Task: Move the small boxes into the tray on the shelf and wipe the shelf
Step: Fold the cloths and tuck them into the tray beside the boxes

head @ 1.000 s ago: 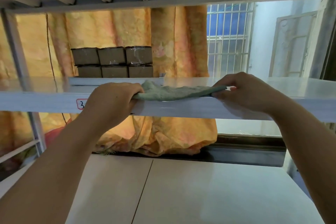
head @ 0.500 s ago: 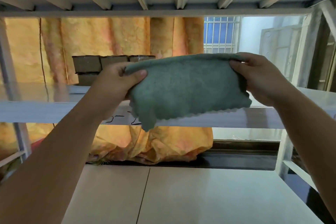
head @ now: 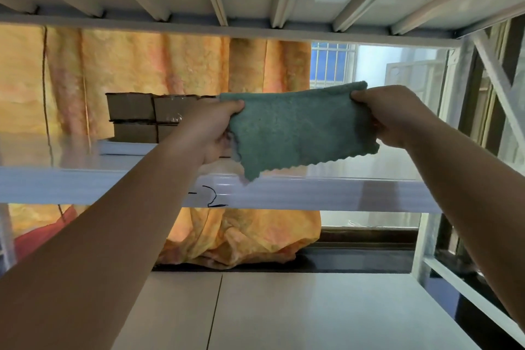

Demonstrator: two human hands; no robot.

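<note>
Over the shelf (head: 85, 182), left hand (head: 207, 128) and right hand (head: 395, 113) pinch upper corners of the cloth (head: 298, 128) in curled fingers.

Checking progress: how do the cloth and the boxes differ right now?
The cloth is green, the boxes brown. The cloth hangs in the air, pinched by the left hand and right hand; the boxes sit stacked in the tray, untouched. Both are over the same shelf.

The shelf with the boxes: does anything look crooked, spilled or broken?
Nothing stands out. The small boxes sit squarely stacked in the tray; the left hand and right hand hold the green cloth spread near the shelf.
</note>
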